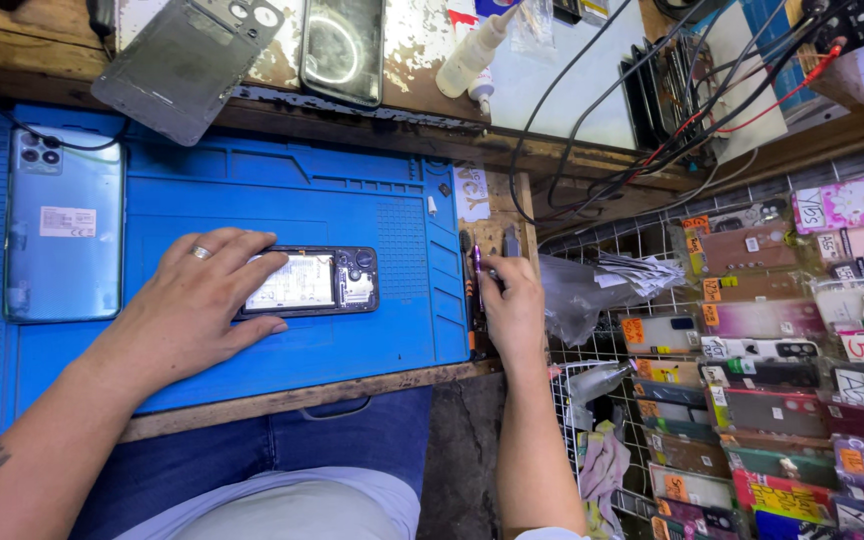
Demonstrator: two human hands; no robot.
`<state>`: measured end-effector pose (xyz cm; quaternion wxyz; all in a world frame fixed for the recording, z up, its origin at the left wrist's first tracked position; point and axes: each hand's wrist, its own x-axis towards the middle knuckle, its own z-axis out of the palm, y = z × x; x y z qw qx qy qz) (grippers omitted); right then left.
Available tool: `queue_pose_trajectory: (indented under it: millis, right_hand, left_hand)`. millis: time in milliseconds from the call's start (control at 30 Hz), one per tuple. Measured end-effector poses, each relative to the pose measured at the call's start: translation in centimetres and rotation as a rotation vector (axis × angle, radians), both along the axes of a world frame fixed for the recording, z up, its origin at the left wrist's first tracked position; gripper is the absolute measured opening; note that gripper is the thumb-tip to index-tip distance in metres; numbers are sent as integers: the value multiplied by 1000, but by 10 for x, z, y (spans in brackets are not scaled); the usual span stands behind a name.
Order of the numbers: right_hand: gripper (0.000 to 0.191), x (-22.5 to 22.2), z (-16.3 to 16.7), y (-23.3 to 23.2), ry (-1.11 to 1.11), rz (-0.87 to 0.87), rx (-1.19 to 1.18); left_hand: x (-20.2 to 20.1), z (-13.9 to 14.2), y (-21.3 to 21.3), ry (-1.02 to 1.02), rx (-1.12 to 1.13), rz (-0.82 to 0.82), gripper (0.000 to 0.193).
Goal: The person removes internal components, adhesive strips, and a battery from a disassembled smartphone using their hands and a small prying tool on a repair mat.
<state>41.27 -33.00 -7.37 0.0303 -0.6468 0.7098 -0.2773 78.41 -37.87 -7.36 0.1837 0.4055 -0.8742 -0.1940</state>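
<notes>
Left hand [192,310] spread flat, fingers pressing opened phone [314,281] on blue rubbery mat [252,200]; ring on one finger. Phone: dark rectangular frame, back off, pale battery and boards exposed. Right hand [512,305] curled, fingertips pinching slim purple tool [476,262] at mat's right edge. Worn wooden bench [282,400] beneath.

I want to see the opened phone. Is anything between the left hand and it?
No. The left hand lies right on the opened phone on the blue mat; nothing visible sits between them.
</notes>
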Motion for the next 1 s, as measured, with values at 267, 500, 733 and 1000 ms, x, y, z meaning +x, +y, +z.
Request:
queue_pose_trajectory:
  millis: [267,500,733,1000]
  right_hand:
    - [17,-2,-5,-12,-20,-131,48]
    - [20,-3,-18,-32,249,-79,10]
    - [11,-8,-28,-45,269,-121,47]
    - [16,14,-19,-38,115,-68,4]
  left_hand:
    - [0,-7,-8,-10,-1,4,72]
    - [-3,-10,-12,-5,4,6,72]
    - [4,-8,-15,17,-19,-4,69]
    - [11,-8,-14,7,5,-4,71]
